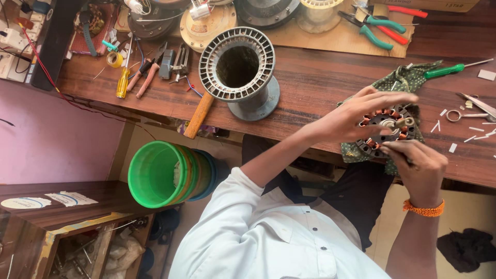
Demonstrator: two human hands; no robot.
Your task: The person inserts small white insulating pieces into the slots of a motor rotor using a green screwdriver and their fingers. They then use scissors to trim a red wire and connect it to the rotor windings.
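with the wound stator (386, 132) resting on the green cloth (408, 80) at the bench edge, the left hand (361, 116) spread its fingers over it while the right hand (416, 160) pinched at a coil, likely mid-winding work calling for fine fingertip control.

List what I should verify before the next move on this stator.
1. Stator seated on the green cloth: ok, it lies flat on it.
2. Left hand steadying it: ok, fingers spread across the stator's top.
3. Right hand grip: cannot tell. The fingers curl at the stator's lower rim, and what they pinch is hidden.
4. Stator well in from the table edge: not ok, it sits right at the near edge.
5. Scissors and white slips at hand: ok, they lie on the table just beside the stator.
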